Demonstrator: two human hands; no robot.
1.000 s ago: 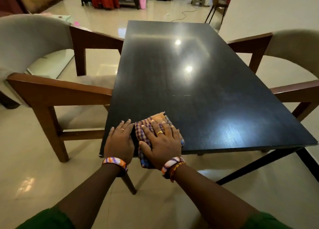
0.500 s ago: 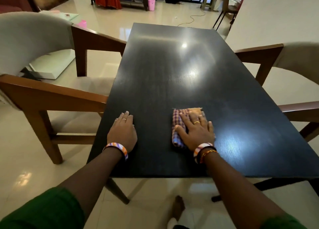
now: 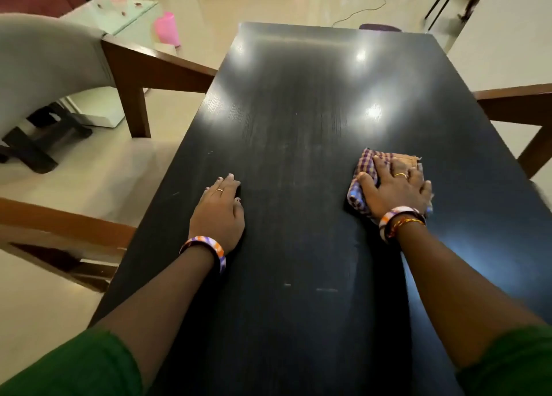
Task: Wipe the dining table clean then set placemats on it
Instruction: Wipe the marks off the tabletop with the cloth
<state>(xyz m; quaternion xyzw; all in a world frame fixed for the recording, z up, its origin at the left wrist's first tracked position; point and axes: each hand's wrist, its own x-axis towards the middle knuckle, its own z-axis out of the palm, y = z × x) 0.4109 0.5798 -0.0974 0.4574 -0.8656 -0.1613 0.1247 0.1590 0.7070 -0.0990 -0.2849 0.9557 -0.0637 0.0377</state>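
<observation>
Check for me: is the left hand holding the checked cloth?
No, the left hand rests flat on the bare table; the right hand presses the cloth.

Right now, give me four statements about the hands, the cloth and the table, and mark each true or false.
1. The right hand presses the checked cloth flat on the table. True.
2. The left hand holds a placemat. False: it rests flat on the bare tabletop, holding nothing.
3. Placemats are already laid out on the table. False: none are visible.
4. The cloth lies towards the table's right side. True.
</observation>
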